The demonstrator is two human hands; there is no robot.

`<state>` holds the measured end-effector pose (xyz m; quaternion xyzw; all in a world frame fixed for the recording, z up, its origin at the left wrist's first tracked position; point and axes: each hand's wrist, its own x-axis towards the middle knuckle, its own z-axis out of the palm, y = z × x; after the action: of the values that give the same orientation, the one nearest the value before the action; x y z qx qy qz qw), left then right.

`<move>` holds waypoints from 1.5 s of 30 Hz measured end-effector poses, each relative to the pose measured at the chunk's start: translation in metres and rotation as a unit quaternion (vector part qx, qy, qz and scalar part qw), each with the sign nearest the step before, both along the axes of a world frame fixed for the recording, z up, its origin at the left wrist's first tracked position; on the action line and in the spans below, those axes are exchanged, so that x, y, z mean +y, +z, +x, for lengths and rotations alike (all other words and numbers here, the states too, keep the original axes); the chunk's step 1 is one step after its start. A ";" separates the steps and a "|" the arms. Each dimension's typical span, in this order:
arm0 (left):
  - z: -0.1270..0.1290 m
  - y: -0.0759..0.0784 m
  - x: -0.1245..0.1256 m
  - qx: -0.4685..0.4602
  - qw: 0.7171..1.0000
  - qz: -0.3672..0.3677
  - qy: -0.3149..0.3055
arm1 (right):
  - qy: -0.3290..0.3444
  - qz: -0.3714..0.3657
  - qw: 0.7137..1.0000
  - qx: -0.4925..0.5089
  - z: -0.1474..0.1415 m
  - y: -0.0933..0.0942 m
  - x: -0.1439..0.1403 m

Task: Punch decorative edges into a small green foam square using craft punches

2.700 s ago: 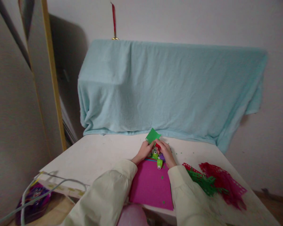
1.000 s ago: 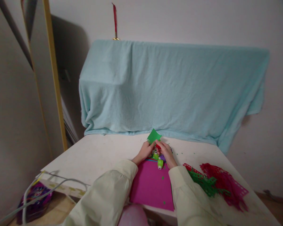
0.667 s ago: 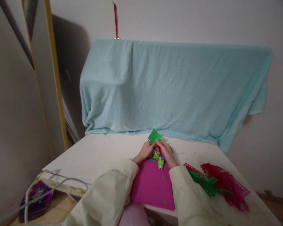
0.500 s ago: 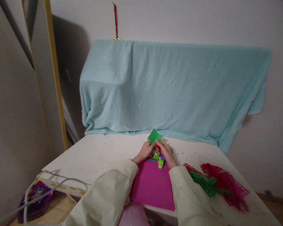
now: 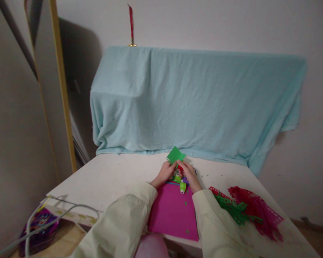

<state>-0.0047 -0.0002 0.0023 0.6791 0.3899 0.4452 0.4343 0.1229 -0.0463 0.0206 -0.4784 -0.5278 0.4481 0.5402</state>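
Observation:
A small sheet of green paper (image 5: 175,154) sticks up beyond my fingertips, its upper corner pointing away from me. My left hand (image 5: 165,172) is closed, pinching the paper's near edge. My right hand (image 5: 188,175) closes in from the other side, fingertips meeting the left ones at the same edge. Something red shows between the hands, mostly covered by the fingers. Just below lie small lime-green objects that look like craft punches, one (image 5: 182,187) on the stack of magenta paper (image 5: 172,215) and another (image 5: 177,177) between my wrists. A purple one (image 5: 186,181) is partly hidden.
Red, green and magenta paper strips full of punched holes (image 5: 254,209) lie to the right on the white table (image 5: 118,172). Tiny green bits dot the magenta sheet and tabletop. A light blue cloth (image 5: 193,104) hangs behind. Grey cables (image 5: 67,211) cross the left corner.
The green paper has shifted very slightly left at its far end. Both hands keep their grip and place; the whole view has moved a little.

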 end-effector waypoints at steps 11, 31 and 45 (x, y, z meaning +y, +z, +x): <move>0.001 0.002 0.001 -0.028 0.999 -0.017 0.015 | -0.029 0.026 0.999 -0.007 0.001 0.000 -0.001; -0.001 0.006 -0.004 -0.076 0.997 -0.016 -0.028 | -0.030 0.021 0.999 -0.011 0.002 -0.002 -0.001; -0.002 0.007 -0.004 -0.083 0.995 -0.029 -0.037 | -0.052 0.004 0.999 0.002 -0.004 0.016 -0.009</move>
<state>-0.0063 -0.0044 0.0090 0.6404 0.3400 0.4723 0.5012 0.1184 -0.0554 0.0366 -0.5020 -0.5031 0.4179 0.5659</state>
